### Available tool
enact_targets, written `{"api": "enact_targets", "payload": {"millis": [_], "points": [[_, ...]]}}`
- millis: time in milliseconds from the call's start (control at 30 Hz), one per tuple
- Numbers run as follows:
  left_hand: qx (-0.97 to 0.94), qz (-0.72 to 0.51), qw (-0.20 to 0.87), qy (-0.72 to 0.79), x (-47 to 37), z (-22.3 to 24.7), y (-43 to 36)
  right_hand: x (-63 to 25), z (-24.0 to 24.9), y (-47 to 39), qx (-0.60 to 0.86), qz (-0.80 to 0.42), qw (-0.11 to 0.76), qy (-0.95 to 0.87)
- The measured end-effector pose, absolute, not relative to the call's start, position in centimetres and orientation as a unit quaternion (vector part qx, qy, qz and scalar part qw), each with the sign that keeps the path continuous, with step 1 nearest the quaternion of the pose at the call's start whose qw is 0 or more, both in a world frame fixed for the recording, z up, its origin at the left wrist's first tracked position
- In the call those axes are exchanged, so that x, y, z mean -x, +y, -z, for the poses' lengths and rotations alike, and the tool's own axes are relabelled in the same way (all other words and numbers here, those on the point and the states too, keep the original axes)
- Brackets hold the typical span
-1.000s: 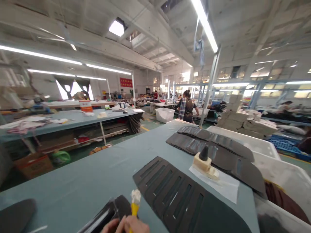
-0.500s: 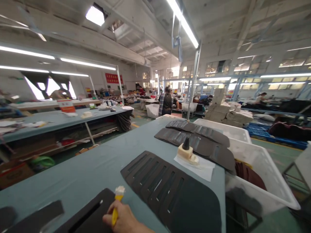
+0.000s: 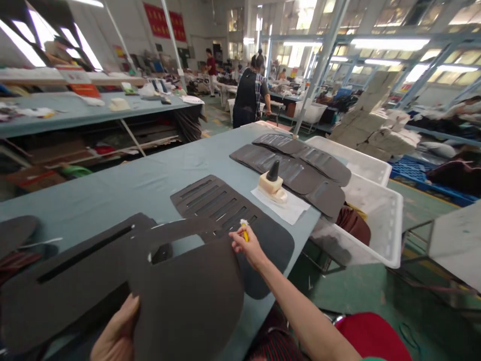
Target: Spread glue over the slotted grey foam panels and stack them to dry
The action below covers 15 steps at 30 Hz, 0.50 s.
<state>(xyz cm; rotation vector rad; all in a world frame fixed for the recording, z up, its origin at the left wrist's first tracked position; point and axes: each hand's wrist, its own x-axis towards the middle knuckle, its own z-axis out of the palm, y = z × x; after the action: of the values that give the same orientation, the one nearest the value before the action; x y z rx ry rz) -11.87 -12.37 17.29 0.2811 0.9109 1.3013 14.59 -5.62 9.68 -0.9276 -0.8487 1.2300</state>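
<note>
My left hand (image 3: 118, 331) grips the edge of a dark grey-brown slotted panel (image 3: 188, 301), its thumb showing and its other fingers hidden. The panel is raised and tilted above the table. Between the fingers of my right hand (image 3: 250, 248) is a small yellow-handled brush (image 3: 245, 233) with whitish bristles, just beyond the panel's right edge. Behind it lies an overlapping row of similar slotted panels (image 3: 270, 245). To the left, another dark panel (image 3: 75, 265) with a long slot rests partly behind the raised one.
A cream block container with a black cone (image 3: 273, 172) stands on white paper (image 3: 295, 213). Further back are stacked dark panels (image 3: 278, 168). White plastic bins (image 3: 394, 225) stand along the table's right side. A person (image 3: 250, 93) is beyond the blue-green table (image 3: 143, 175).
My left hand has come into view holding a raised panel. My right hand, with the brush, has moved right and farther over the table. The view has tilted down.
</note>
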Motion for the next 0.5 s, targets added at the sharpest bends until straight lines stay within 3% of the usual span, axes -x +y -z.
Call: {"api": "enact_targets", "payload": {"millis": [200, 333, 500], "points": [[-0.118, -0.547, 0.682, 0.472, 1.9, -13.0, -12.9, -26.9, -5.2, -8.3, 0.565, -0.333, 0.607, -0.449], [-0.205, -0.493, 0.630, 0.564, -2.1, -6.7, -13.1, -33.9, -2.9, -7.1, 0.671, -0.176, 0.480, -0.537], [-0.334, -0.436, 0.525, 0.651, -5.8, -0.4, -13.4, -37.4, -0.1, -3.8, 0.687, -0.110, 0.376, -0.612]]}}
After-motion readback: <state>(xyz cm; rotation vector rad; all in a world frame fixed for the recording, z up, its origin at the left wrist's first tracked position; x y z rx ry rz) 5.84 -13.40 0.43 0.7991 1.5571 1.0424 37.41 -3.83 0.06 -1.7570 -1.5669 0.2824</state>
